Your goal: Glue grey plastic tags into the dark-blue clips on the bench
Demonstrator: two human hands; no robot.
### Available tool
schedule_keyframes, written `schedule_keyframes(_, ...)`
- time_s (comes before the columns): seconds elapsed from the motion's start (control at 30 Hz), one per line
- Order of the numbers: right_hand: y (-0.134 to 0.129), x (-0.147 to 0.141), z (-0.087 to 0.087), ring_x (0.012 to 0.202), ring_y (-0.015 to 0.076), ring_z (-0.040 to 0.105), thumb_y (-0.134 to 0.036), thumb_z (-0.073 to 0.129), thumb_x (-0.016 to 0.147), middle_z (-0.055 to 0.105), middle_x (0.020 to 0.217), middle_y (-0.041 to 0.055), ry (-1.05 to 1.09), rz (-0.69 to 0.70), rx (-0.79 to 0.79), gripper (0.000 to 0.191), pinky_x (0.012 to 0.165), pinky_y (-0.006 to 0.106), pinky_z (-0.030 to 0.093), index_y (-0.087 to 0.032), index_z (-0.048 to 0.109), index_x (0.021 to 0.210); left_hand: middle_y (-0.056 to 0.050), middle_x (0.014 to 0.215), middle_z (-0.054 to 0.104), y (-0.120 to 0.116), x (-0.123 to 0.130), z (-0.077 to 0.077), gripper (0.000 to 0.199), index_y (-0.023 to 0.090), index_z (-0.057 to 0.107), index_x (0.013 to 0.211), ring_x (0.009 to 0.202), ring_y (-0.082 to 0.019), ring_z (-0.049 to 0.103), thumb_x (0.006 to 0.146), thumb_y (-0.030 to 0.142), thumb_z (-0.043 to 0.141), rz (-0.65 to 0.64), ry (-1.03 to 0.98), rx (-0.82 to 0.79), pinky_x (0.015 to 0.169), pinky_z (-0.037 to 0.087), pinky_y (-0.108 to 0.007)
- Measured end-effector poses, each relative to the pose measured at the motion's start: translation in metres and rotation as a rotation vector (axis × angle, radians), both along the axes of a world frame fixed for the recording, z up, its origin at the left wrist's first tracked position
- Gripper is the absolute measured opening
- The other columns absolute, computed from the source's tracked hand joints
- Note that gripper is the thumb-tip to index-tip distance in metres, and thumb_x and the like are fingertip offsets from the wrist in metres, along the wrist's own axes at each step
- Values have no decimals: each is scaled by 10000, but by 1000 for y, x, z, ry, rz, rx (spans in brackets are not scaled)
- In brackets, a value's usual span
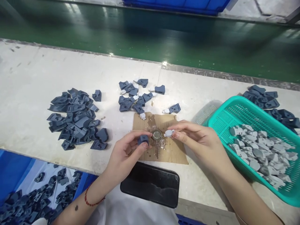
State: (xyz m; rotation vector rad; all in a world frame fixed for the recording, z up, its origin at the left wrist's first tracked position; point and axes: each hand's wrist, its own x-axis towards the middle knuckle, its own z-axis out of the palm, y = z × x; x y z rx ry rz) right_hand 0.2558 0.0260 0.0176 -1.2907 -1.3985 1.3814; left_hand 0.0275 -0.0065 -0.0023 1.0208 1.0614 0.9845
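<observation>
My left hand (pixel 131 148) is closed on a dark blue-grey plastic part (pixel 143 139), left of a small round dish of clear liquid (pixel 157 135). Pinched between thumb and fingers of my right hand (pixel 189 134) is a small light grey piece (pixel 169 133), just right of the dish. The two held pieces are apart. Under the dish lies a wet, stained piece of brown cardboard (pixel 174 153). Beyond it, several dark parts with light grey pieces attached (pixel 126 103) lie in a loose group, with one such part (pixel 174 108) off to the right.
A pile of dark parts (pixel 77 118) sits at left; more (pixel 269 100) lie behind a green basket (pixel 217 125) of light grey pieces (pixel 262 150). A black phone (pixel 151 184) is near the front edge. A blue bin (pixel 14 168) stands lower left, a green belt (pixel 140 37) beyond.
</observation>
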Motion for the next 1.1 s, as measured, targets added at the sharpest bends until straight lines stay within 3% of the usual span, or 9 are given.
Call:
schedule_keyframes(0.13,1,-3,-4,838,195,773,-346,768,907,815,962,46,-9,3,-19,118,775,309,658,-246,804,958,-44,1111,713,0,-2,1,132,253,792,1059,934,-164,721,959,238,706,28,27,66,848,636,-255)
schedule_keyframes(0.33,1,-4,-9,822,185,767,-345,746,925,809,953,32,-12,14,-22,117,760,303,648,-253,791,982,-6,1025,802,-3,-3,1,159,277,778,1093,962,-127,726,954,217,729,36,84,74,871,569,-173)
schedule_keyframes(0.53,-5,-5,-11,949,198,728,-189,652,989,766,1034,47,-389,115,361,93,827,314,600,-228,731,1019,4,1034,785,-1,-2,2,215,281,725,1152,975,-118,745,970,171,696,43,-79,51,888,599,-188)
schedule_keyframes(0.67,-7,-7,-14,999,206,715,-116,615,999,742,1080,70,-469,194,576,160,889,337,594,-223,687,1092,-19,1022,767,0,-1,3,154,236,740,1083,946,-135,750,948,168,711,42,-80,19,852,608,-196)
schedule_keyframes(0.9,-7,-10,-16,1006,230,710,-118,581,1018,732,1091,94,-555,221,671,170,872,367,599,-218,658,1132,-52,1004,728,0,-2,0,80,200,711,1018,920,-186,729,939,208,704,-5,-60,-6,833,607,-284)
schedule_keyframes(1.1,-8,-8,-18,999,237,706,-118,589,1014,732,1089,108,-595,226,700,150,866,368,594,-190,652,1129,-70,1031,782,1,-2,0,87,198,703,1007,982,-212,755,930,228,730,-8,-87,-22,862,600,-294)
